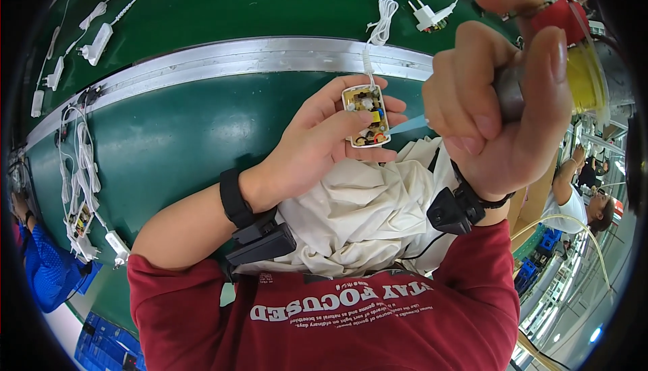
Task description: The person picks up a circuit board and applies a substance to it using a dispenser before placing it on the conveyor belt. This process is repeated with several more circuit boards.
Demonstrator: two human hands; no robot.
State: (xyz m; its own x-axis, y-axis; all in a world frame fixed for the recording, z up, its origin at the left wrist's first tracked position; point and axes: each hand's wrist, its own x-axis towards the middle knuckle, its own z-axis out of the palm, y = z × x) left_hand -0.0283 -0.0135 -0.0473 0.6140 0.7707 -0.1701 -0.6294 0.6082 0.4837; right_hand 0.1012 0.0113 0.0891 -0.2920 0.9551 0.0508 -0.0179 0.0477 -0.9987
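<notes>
My left hand (314, 131) holds an opened white power adapter (364, 99), thumb across its bare circuit board and fingers beneath. Small parts show on the board, among them a yellow block and red and black wires. A white cord runs from its top end over the metal rail. Up close on the right, my right hand (476, 84) is wrapped round a thick dispenser (590, 81) with a dark grey body, a yellow band and a red part. Its pale blue tapered nozzle (409, 125) points at the adapter's right edge; I cannot tell whether it touches.
A metal rail (223, 57) crosses the green bench. Beyond it lie white adapters (98, 44) with cords and an adapter plug (426, 15). More corded adapters (81, 219) lie at left. Other people (574, 202) are at right and far left. Blue crates (104, 347) stand lower left.
</notes>
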